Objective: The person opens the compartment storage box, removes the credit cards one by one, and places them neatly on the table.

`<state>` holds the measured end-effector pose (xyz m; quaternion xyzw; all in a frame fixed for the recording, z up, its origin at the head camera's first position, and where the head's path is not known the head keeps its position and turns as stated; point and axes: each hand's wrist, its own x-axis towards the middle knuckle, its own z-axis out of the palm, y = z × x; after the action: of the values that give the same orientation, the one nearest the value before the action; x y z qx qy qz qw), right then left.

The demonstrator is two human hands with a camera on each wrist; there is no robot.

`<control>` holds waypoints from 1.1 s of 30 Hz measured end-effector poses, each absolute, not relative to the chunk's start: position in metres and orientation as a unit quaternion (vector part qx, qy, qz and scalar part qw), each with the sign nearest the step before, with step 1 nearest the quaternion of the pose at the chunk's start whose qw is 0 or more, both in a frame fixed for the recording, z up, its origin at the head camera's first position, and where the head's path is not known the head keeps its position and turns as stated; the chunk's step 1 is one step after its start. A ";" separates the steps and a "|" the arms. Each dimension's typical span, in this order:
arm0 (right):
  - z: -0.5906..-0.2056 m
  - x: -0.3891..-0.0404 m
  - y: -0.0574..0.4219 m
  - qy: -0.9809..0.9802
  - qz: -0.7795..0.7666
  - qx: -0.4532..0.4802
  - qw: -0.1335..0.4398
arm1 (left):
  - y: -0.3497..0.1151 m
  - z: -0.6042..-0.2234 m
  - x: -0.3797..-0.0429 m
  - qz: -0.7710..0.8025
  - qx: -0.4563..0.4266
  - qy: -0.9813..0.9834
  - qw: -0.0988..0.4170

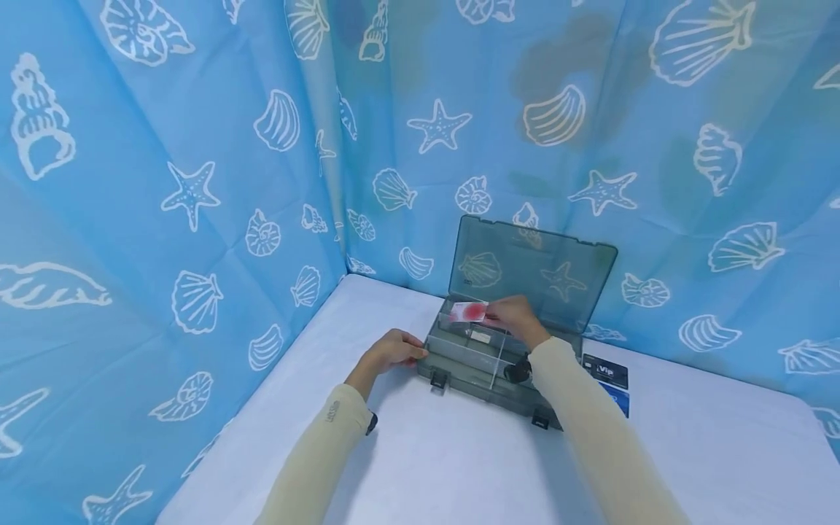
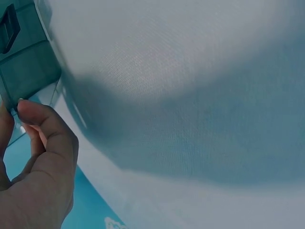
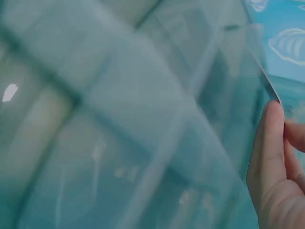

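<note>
A grey see-through plastic storage box (image 1: pixel 459 370) stands on the table with its lid (image 1: pixel 525 270) raised at the back. My right hand (image 1: pixel 515 319) pinches a red and white card (image 1: pixel 468 312) over the box's rear compartments. Seen in the right wrist view, the card (image 3: pixel 269 85) is nearly edge-on between thumb and fingers, above the blurred dividers. At the front left corner, my left hand (image 1: pixel 396 348) holds the box. Its thumb and fingers pinch that corner of the box (image 2: pixel 31 67) in the left wrist view.
To the right of the box lie a black card marked "Vip" (image 1: pixel 605 370) and a blue card (image 1: pixel 615 398), the latter partly behind the right sleeve. A small pale item (image 1: pixel 480 337) shows inside a compartment. Blue shell-patterned curtains (image 1: pixel 262 182) line the white table's (image 1: pixel 453 459) back and left.
</note>
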<state>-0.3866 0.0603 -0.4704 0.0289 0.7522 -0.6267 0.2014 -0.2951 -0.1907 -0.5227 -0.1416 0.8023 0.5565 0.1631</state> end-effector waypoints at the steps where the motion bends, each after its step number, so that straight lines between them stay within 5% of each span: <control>1: -0.466 -0.384 0.069 0.746 -0.633 0.023 0.206 | -0.190 -0.524 -0.295 0.560 -0.139 0.799 0.165; 18: -0.447 -0.296 0.256 0.812 -0.555 0.018 0.178 | -0.191 -0.516 -0.292 0.555 -0.116 0.803 0.184; 33: -0.502 -0.200 0.319 0.814 -0.542 0.111 0.177 | -0.186 -0.510 -0.291 0.537 -0.115 0.812 0.200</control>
<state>-0.1998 0.3192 -0.5022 0.1106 0.8137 -0.5424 0.1773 -0.2906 -0.1860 -0.5101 -0.1150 0.8115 0.5368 0.2001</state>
